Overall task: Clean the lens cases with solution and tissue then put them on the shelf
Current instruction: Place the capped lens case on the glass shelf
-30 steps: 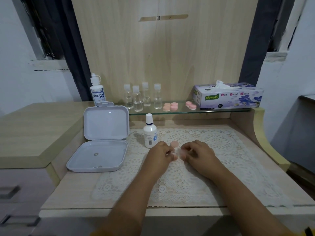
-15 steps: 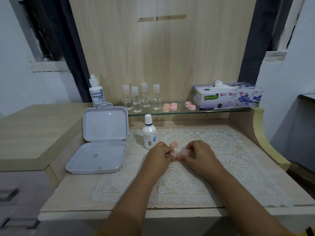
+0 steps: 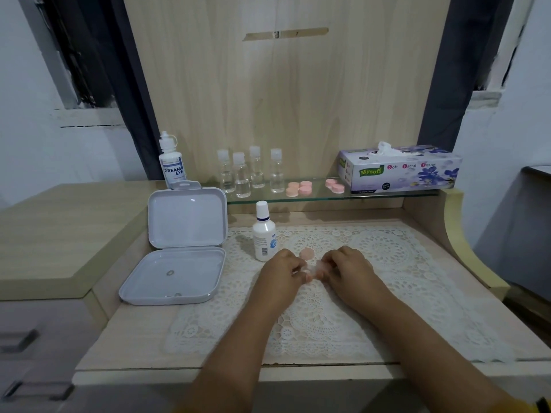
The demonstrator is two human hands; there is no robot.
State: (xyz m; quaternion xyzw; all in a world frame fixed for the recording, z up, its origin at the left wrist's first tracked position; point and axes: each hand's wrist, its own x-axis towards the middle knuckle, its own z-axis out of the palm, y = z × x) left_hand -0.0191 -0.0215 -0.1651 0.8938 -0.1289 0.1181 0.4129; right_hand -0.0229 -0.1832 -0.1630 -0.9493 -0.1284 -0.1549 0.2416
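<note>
Dropper bottle (image 3: 170,162): stands at the far left end of the back ledge, white with a nozzle cap; its label reads "DREAM EYE".
White hinged box (image 3: 179,248): lies open at the left edge of the desk, lid propped upright against the ledge; a small ring-like bit sits on its floor, too small to identify.
Clear vials (image 3: 250,171): four small ones with white caps stand in a loose row on the glass shelf (image 3: 372,195), right of the dropper bottle.
Solution bottle (image 3: 264,234): upright on the lace mat (image 3: 387,263), just right of the box lid, white cap on; its label has a barcode and a blue mark, the print too small to read.
Left hand (image 3: 283,271): fingers curled, tips pinching a small pale item together with the other hand; what each hand grips is blurred.
Pink cap (image 3: 306,253): lies flat on the mat just behind the two hands, near the solution bottle.
Lens case and tissue (image 3: 310,271): a pale, partly pinkish bundle between the fingertips of both hands, low over the middle of the mat.
Right hand (image 3: 347,269): fingers curled, pinching the same bundle from the right.
Pink lens cases (image 3: 299,188): one group right of the vials on the shelf, another pair (image 3: 335,186) beside the tissue box.
Tissue box (image 3: 399,171): at the right end of the shelf, purple flowers, a tissue sticking up; reads "Mysoft" and "Soft Facial Tissue".
</note>
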